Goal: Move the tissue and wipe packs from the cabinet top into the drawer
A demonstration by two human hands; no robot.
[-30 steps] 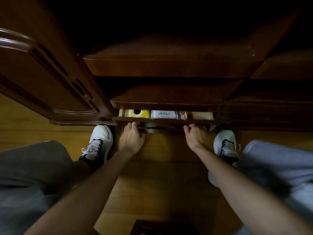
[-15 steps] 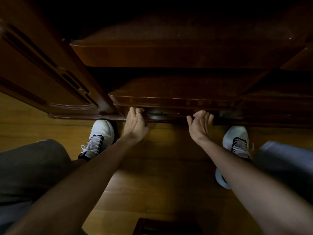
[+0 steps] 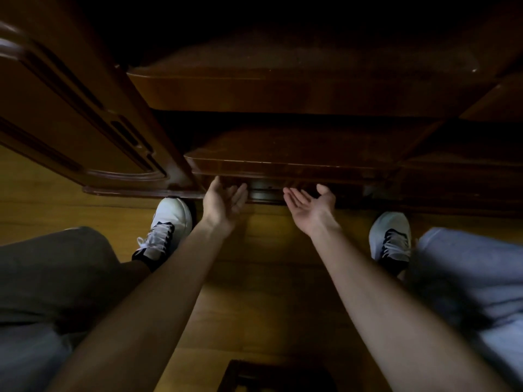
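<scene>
Dark wood drawer (image 3: pixel 271 193) sits pushed in under the cabinet ledge. Your left hand (image 3: pixel 223 202) and right hand (image 3: pixel 310 205) are released, palms up, just before it; the packs are not visible.

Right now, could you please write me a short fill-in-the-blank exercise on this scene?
1. The drawer is ____.
2. Both hands, left hand and right hand, hold ____.
3. The shoes are mainly ____.
4. The floor is made of ____.

Missing words: closed; nothing; white; wood
</scene>
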